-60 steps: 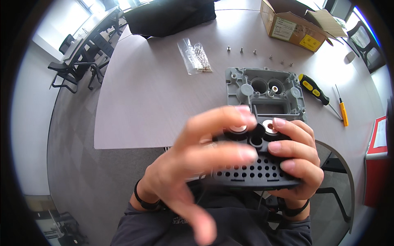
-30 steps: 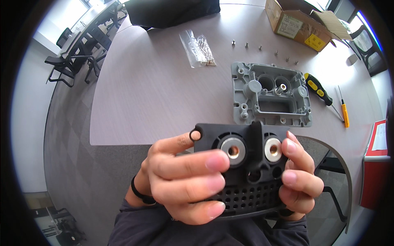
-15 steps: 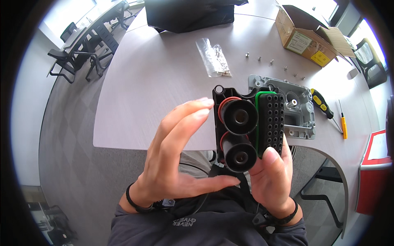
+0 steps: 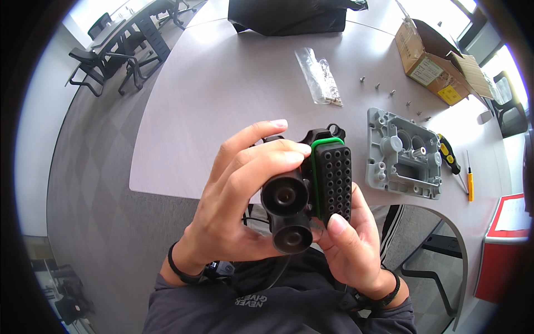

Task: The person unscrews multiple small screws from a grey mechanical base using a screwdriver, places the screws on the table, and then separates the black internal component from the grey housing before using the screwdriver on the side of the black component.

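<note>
Above the table's near edge I hold a black multi-pin connector in both hands. It has a block full of small round holes, ringed by a green seal, and two black round sockets beside it. My left hand grips the socket side, its fingers over the top and its thumb mostly hidden below. With its thumb on the lower end of the holed block, my right hand supports the right side; its other fingers are partly hidden behind. To the right, a grey metal housing lies open side up on the table.
Several small screws lie in a slanting row beyond the housing, near a clear plastic bag of metal parts. A black-and-yellow screwdriver and a thin orange-handled one lie right. Farther back are a cardboard box and a black bag.
My left hand has closed around the socket side, where before its fingers were spread beside it. The connector has moved slightly left and tilted. The whole view has shifted, the tabletop things appearing farther right.
</note>
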The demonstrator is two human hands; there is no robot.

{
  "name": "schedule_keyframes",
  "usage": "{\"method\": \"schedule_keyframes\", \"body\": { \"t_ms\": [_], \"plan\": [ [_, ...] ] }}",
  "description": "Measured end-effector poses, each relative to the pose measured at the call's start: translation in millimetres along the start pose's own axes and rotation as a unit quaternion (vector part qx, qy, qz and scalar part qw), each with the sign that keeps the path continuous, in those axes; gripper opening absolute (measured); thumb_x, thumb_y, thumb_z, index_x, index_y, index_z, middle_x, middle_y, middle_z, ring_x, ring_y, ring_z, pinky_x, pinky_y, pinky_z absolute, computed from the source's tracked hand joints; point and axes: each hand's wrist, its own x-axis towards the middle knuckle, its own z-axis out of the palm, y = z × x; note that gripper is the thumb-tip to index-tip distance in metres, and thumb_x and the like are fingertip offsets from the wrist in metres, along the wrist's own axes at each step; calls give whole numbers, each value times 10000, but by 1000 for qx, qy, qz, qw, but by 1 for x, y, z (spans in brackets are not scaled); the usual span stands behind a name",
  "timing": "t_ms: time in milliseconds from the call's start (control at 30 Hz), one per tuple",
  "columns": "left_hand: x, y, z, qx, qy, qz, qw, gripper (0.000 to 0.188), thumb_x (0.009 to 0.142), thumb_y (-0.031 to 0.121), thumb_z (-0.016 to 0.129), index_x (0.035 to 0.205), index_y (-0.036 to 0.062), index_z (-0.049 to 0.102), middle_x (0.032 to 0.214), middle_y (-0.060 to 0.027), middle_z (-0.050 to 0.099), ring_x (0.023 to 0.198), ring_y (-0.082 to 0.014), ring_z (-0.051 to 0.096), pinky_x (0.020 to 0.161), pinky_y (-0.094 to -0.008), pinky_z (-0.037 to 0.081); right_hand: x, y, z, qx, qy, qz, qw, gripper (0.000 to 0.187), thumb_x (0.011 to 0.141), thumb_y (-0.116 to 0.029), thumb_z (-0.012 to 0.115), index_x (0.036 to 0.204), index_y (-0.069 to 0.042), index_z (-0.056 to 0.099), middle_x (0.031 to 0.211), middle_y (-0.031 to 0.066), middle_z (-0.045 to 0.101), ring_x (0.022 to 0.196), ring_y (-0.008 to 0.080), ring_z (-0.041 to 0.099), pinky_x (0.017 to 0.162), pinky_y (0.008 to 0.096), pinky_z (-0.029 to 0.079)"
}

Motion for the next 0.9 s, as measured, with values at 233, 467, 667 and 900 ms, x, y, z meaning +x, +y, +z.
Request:
{"method": "schedule_keyframes", "body": {
  "t_ms": [233, 467, 667, 900],
  "plan": [
    [-4, -8, -7, 19, 22, 11, 1000, 660, 612, 202, 833, 1144, 30, 483, 1091, -165, 595, 1110, -377, 515, 960, -464, 412, 9, 7, 2, 42, -42, -34, 998, 359, 907, -53, 554, 1193, 13, 348, 1118, 125, 536, 1048, 152, 528, 933, 318, 426],
    [-9, -20, -8, -33, 33, -173, 984, 585, 577, 40, 668, 1110, -23, 436, 996, -170, 571, 1083, -329, 558, 930, -370, 431, 8, -4, -18, -249, -36, -99, 963, 545, 873, -46, 560, 1344, 35, 298, 1276, 185, 463, 1080, 233, 553, 846, 314, 483],
    [-5, -21, -3, -121, 99, -282, 947, 332, 779, 102, 581, 1053, -49, 468, 945, -136, 565, 1023, -221, 550, 901, -322, 428, 7, -8, -31, -238, -13, -151, 959, 463, 862, -29, 582, 1263, 19, 356, 1242, 169, 484, 1093, 239, 554, 811, 291, 467],
    [2, -22, -1, -91, 103, -309, 941, 267, 797, 49, 532, 1043, -34, 470, 944, -106, 553, 953, -167, 540, 868, -292, 434, 2, -2, -38, -277, -50, -157, 947, 418, 851, -16, 601, 1218, 33, 407, 1177, 157, 537, 1084, 219, 557, 809, 283, 473]
  ]
}}
